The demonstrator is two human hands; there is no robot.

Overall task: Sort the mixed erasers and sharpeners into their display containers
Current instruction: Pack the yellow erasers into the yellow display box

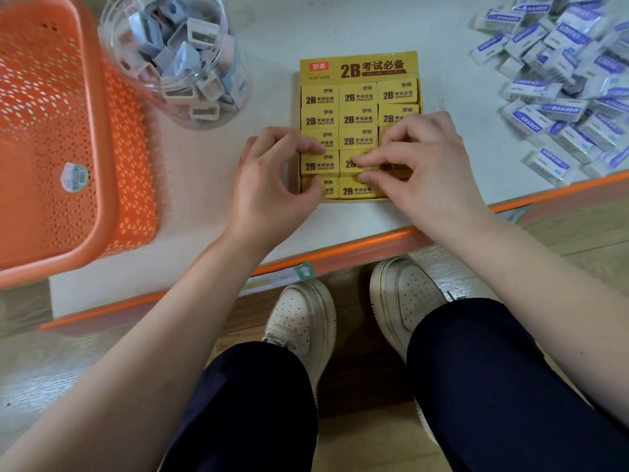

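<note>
Seating row: right hand [418, 165] open, fingertips [359, 161] pressed yellow paper-wrapped 2B erasers [357, 97] flush into yellow cardboard display box [357, 68] on white bench [340, 28]; left hand [275, 172] curled alongside, probably steadying, grip unclear.

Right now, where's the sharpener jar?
Head view, upper left: the clear jar stands on the white shelf, between the orange basket and the yellow 2B eraser box.

Both bare forearms reach forward, hands palm-down over the near end of the yellow box [357, 68]. The left hand [275, 178] curls its fingers [304, 144] loosely; the right hand [429, 168] stretches its fingers [372, 160] leftward, tips pressing down.
</note>
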